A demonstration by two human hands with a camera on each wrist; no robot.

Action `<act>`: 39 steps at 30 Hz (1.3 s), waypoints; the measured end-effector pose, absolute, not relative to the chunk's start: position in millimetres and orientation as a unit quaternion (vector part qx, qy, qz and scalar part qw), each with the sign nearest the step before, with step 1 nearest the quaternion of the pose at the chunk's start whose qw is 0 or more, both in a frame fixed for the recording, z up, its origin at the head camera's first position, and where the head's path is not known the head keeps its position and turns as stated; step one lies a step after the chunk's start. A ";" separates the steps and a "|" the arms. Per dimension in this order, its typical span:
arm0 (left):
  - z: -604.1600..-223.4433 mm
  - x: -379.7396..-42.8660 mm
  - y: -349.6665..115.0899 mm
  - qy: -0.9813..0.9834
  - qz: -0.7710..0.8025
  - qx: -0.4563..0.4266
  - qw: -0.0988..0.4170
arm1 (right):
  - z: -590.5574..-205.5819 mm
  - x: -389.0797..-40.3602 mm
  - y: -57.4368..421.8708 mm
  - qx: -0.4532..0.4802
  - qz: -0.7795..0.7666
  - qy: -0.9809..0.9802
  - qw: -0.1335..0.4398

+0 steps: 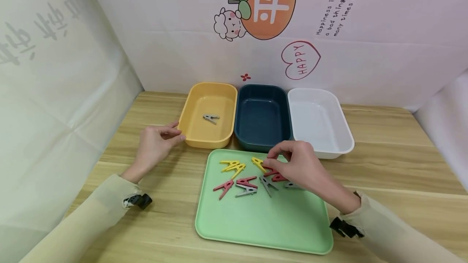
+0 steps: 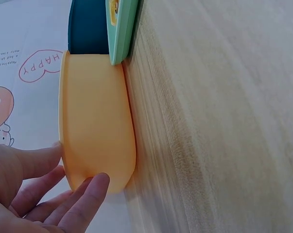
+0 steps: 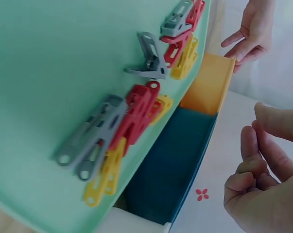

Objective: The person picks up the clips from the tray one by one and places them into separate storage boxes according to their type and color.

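Note:
My left hand grips the near left corner of the yellow bin, thumb at the rim and fingers against the outer wall. A single grey clothespin lies inside that bin. My right hand hovers over the far edge of the green tray, its fingers loosely bent and the thumb near the index fingertip. The right wrist view shows nothing between them. Below lie yellow, red and grey clothespins, some partly hidden by this hand. More yellow clothespins and red clothespins lie further left.
A dark blue bin and a white bin stand to the right of the yellow one, side by side. Behind them hangs a printed white cloth. Wooden tabletop surrounds the tray.

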State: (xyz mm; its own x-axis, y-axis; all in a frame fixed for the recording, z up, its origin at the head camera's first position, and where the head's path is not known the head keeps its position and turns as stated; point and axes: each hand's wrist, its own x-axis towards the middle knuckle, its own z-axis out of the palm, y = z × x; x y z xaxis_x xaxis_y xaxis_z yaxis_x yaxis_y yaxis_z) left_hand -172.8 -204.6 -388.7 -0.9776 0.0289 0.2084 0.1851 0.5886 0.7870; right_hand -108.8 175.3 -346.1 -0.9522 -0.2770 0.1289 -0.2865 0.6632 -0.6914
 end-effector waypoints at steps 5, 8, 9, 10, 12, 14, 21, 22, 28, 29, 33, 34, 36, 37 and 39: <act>-389.1 -173.1 -204.9 -0.886 -0.452 -0.060 0.086 | -350.2 -100.9 183.8 0.150 0.381 -0.912 0.017; -389.3 -173.1 -205.1 -0.885 -0.453 -0.060 0.086 | -352.8 -97.3 188.7 0.148 0.386 -0.910 0.019; -389.4 -173.1 -205.1 -0.885 -0.453 -0.061 0.085 | -353.7 -96.2 190.2 0.147 0.388 -0.910 0.018; -389.5 -172.9 -205.2 -0.885 -0.453 -0.061 0.085 | -354.4 -95.1 191.5 0.145 0.390 -0.909 0.016; -389.7 -172.8 -205.2 -0.886 -0.452 -0.062 0.086 | -355.8 -92.8 193.8 0.142 0.393 -0.908 0.012; -389.6 -172.7 -205.1 -0.886 -0.451 -0.062 0.086 | -357.1 -90.6 195.7 0.139 0.393 -0.909 0.007; -388.9 -172.5 -204.2 -0.886 -0.452 -0.062 0.087 | -361.2 -83.7 200.5 0.149 0.381 -0.913 0.017; -388.9 -172.4 -204.2 -0.886 -0.452 -0.062 0.087 | -362.0 -82.6 201.1 0.147 0.379 -0.914 0.018; -389.0 -172.8 -204.8 -0.886 -0.450 -0.063 0.089 | -367.0 -75.1 205.8 0.127 0.368 -0.921 0.007; -389.0 -173.0 -204.7 -0.886 -0.451 -0.064 0.090 | -368.3 -74.0 206.6 0.127 0.366 -0.922 0.008; -389.5 -173.0 -204.7 -0.885 -0.452 -0.066 0.092 | -373.4 -71.1 209.8 0.126 0.364 -0.923 0.010; -389.6 -172.9 -204.6 -0.885 -0.452 -0.067 0.092 | -374.4 -70.6 210.9 0.125 0.365 -0.923 0.009; -390.0 -172.8 -204.6 -0.885 -0.450 -0.068 0.094 | -375.7 -69.9 213.3 0.122 0.371 -0.921 0.006; -390.1 -172.8 -204.5 -0.886 -0.449 -0.068 0.095 | -376.0 -69.7 214.7 0.120 0.372 -0.920 0.005; -390.0 -172.9 -204.3 -0.886 -0.447 -0.068 0.097 | -376.3 -69.8 217.8 0.114 0.374 -0.920 0.003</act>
State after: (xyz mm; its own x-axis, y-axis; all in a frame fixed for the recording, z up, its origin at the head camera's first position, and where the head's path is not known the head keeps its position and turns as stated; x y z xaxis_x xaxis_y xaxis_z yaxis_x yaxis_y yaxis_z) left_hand -172.9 -204.3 -390.0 -0.9719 0.0328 0.2329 0.2069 0.5904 0.7801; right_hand -69.8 217.8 -376.3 -0.9741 -0.2070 0.0910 -0.2118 0.6947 -0.6874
